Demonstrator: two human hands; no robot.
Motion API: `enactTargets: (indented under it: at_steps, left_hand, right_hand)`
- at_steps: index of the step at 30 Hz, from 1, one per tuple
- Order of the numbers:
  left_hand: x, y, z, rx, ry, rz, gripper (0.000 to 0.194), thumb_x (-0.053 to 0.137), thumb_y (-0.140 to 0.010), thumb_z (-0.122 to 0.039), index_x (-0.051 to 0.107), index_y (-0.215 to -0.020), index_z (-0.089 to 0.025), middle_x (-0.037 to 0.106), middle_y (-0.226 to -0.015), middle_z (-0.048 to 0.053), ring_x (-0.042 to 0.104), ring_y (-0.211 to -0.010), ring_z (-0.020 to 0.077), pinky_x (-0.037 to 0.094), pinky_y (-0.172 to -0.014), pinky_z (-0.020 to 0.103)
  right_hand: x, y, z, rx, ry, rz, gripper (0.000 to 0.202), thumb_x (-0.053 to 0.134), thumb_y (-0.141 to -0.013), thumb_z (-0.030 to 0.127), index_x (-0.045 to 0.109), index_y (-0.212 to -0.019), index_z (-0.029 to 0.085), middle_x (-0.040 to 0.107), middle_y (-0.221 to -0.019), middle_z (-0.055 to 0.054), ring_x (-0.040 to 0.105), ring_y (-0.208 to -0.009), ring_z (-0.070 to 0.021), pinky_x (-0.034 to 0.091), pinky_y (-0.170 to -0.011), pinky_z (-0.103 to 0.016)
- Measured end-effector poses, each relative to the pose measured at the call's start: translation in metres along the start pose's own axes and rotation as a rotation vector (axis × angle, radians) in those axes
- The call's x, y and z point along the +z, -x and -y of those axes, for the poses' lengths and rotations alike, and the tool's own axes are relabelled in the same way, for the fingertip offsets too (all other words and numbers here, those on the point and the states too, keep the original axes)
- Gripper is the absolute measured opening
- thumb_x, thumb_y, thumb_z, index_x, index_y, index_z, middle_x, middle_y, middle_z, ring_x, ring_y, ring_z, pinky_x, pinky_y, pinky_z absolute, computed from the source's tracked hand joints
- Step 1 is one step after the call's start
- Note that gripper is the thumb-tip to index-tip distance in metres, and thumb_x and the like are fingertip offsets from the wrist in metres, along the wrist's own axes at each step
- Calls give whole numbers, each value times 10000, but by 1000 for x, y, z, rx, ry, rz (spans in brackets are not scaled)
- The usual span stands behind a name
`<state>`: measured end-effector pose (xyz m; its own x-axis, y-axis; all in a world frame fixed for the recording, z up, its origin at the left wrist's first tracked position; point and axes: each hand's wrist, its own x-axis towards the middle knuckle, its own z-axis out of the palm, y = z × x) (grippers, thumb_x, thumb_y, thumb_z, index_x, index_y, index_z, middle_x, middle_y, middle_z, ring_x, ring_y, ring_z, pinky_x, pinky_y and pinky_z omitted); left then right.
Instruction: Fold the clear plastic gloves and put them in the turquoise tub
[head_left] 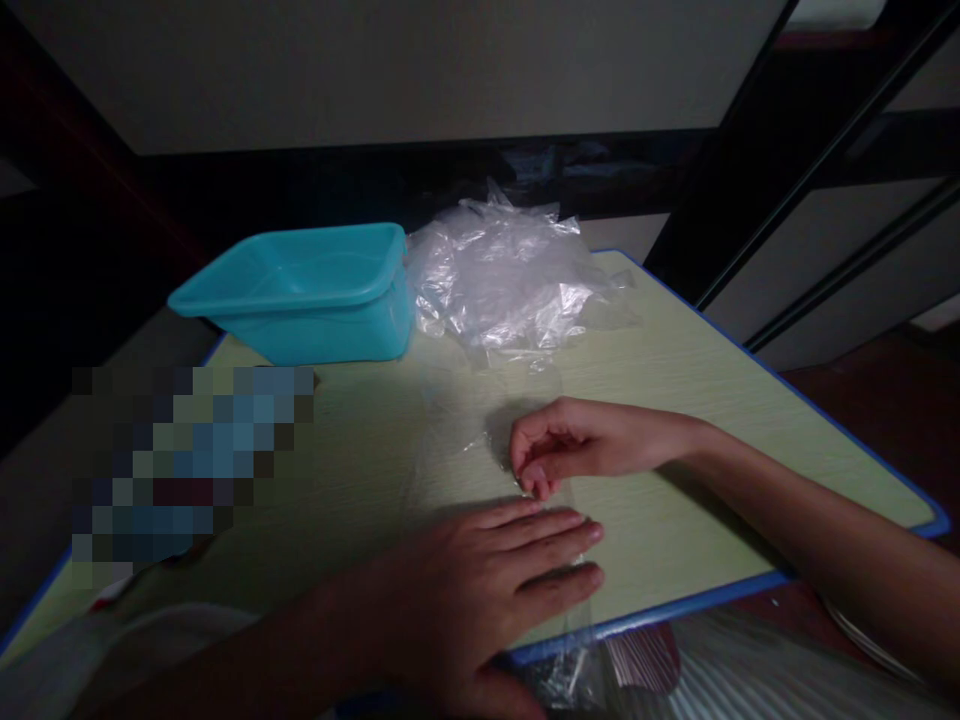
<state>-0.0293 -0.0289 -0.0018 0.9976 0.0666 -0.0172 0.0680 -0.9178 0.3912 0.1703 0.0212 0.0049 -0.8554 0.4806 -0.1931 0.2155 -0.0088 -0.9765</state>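
A clear plastic bag [461,435] lies flat on the table in front of me, its lower end hanging over the near edge. My left hand [480,565] rests palm down across the bag, fingers stretched out and slightly apart. Just beyond those fingertips, my right hand [559,450] is closed, with thumb and fingers pinching the bag's side edge; the exact grip is partly hidden by the curled fingers. Farther back is a heap of crumpled clear plastic bags [510,270], apart from both hands.
A turquoise plastic basin [330,335] stands at the back left beside the heap. The pale yellow table [697,400] has a blue edge. On the left lies a pixelated, unreadable item [225,450]. A light panel [412,70] rises behind the table.
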Motion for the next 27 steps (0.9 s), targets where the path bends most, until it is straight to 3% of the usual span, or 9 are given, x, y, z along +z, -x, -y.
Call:
enactTargets:
  at_steps: [4,10,15,20,27]
  left_hand:
    - [0,1,-3,10,22,46,602,362,-919,-470,310,-1380,-87,214,-1493,117,148,-1382,223,131,-1132,375]
    - [0,3,-7,31,13,26,585,442,-898,-426,302,-1392,-145,211,-1496,121,153,-1380,233,166,-1123,379]
    - [-1,2,-10,39,-30,-39,454,463,-905,-367,416,-1339,-241,279,-1470,123,251,-1351,254,244,-1093,393]
    - [-1,0,-13,51,-80,-30,381,406,-932,-349,472,-1295,-255,304,-1460,102,286,-1334,269,276,-1078,414]
    - [-1,1,-14,49,-77,-23,385,380,-941,-338,461,-1309,-260,301,-1465,78,271,-1339,272,284,-1077,420]
  right_hand:
    - [-1,-1,-3,32,-49,2,44,516,-854,133,534,-814,124,579,-693,19,564,-625,-57,468,-620,-205]
    - [-2,-2,-5,58,-103,17,28,525,-849,126,539,-827,115,575,-726,12,573,-626,-52,472,-621,-196]
    - [-3,-2,-6,61,-131,23,38,523,-850,129,537,-815,122,576,-717,16,576,-628,-55,484,-636,-203]
    - [-3,-2,-6,73,-139,24,38,519,-855,121,541,-824,118,582,-720,16,578,-622,-49,486,-629,-195]
    - [-9,-6,-11,-8,-148,-107,33,539,-845,116,547,-877,116,611,-778,-4,607,-711,-62,496,-677,-203]
